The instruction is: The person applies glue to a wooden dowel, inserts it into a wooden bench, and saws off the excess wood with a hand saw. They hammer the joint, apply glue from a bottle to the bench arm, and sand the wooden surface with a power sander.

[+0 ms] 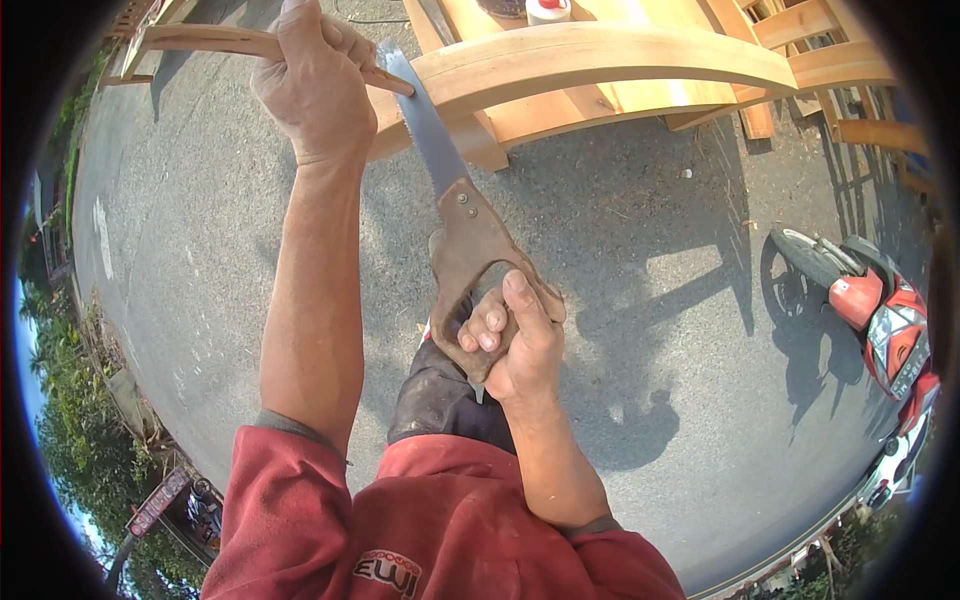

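Observation:
My right hand (525,345) is closed around the brown handle of a handsaw (470,238), fingers through its opening and thumb on the outside. The toothed blade points up and away from me. My left hand (318,100) grips a thin wooden strip (205,39) in its fist. The strip's right end meets the blade near the saw's far end; I cannot tell how deep any cut goes. Just right of the blade runs a smooth curved wooden beam (600,52), part of a larger wooden frame.
Behind the beam, a white bottle with a red cap (548,12) stands beside a dark round container (500,6). More slatted wooden pieces (880,65) are at the upper right. A red motorcycle (880,310) stands on the asphalt (640,230) at the right.

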The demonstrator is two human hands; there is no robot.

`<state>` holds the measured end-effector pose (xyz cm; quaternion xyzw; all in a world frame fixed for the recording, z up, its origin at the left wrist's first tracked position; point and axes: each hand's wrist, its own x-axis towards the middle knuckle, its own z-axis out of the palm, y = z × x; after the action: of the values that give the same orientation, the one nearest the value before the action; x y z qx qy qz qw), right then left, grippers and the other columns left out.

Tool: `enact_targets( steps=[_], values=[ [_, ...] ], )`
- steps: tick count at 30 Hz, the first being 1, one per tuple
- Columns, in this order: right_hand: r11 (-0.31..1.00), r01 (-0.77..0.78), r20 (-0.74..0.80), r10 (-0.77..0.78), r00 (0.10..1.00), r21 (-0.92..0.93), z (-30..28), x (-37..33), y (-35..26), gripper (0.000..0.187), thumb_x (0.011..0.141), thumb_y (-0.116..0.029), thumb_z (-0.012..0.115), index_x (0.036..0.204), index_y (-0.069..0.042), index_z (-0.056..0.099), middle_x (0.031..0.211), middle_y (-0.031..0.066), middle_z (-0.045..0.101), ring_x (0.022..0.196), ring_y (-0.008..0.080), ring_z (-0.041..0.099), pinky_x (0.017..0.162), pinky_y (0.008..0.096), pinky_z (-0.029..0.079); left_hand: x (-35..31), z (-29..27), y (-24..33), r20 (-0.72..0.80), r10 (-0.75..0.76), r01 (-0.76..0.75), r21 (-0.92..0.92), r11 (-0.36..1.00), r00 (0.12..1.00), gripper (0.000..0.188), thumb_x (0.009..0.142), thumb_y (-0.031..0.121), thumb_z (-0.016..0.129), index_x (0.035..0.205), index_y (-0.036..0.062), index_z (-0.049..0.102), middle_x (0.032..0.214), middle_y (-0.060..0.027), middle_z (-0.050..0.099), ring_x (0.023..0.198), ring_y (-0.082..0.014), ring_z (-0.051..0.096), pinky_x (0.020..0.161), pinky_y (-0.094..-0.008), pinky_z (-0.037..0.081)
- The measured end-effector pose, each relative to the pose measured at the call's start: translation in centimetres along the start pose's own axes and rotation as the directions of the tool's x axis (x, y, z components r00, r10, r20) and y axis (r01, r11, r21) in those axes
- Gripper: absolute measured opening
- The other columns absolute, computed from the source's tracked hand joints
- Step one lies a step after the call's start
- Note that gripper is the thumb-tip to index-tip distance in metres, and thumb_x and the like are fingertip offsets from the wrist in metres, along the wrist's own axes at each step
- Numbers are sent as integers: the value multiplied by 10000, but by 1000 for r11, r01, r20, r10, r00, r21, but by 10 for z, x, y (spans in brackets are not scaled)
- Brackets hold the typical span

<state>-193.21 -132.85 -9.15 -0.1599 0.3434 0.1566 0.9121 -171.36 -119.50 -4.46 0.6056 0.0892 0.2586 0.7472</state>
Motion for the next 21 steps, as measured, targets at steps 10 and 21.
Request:
enact_targets(
  steps=[10, 21],
  values=[
    [974, 190, 337, -138, 931, -127, 53, -12, 7, 610, 1018, -241, 635, 1485, 63, 387, 682, 24, 539, 565, 91, 514, 528, 264, 479, 7, -141, 105, -204, 103, -22, 366, 930, 974, 287, 1031, 162, 506, 1272, 6, 512, 828, -9, 463, 713, -112, 472, 714, -305, 454],
    [-524, 190, 532, -642, 552, -830, 177, 148, -165, 712, 985, -396, 524, 1523, 36, 350, 1176, 335, 658, 1102, 491, 639, 960, 533, 481, -14, -373, -62, -89, -622, 254, 950, 181, 778, 241, 879, 132, 621, 1042, -45, 645, 781, -191, 665, 751, -367, 693, 733, -447, 555]
  ],
)
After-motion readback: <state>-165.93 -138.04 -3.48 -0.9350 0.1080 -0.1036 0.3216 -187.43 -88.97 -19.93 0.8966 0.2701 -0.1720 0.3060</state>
